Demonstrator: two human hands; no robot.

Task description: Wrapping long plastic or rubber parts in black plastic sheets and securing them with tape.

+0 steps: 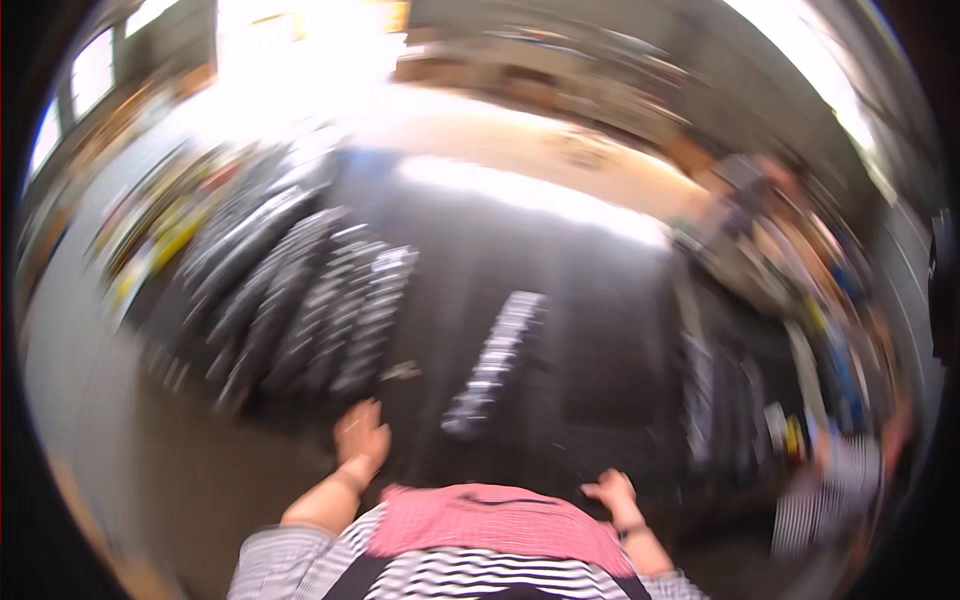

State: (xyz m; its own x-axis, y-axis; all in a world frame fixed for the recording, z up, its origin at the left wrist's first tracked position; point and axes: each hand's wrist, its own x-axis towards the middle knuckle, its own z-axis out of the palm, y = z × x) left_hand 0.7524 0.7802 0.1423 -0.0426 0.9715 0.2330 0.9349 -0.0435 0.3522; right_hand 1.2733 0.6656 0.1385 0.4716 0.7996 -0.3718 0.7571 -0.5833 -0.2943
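Motion smears the whole view. My left hand (362, 437) is over the near edge of the dark table (610, 290), close to a row of long, shiny grey ribbed bundles (345, 310). Its thumb stands apart and nothing shows in it. Farther right, my right hand (612, 490) hangs near the same edge, thumb pointing left, apparently open and holding nothing. Between and beyond the hands, one long silvery ribbed piece (495, 365) lies by itself on the table, apart from both. What it is made of is too blurred to tell.
A small pale scrap (401, 371) lies beside the row. Yellow and coloured items (160, 250) are at far left. At right, a co-worker's striped sleeve (830, 495) and another person (765, 215) are at the table's side. More long grey pieces (715, 400) lie there.
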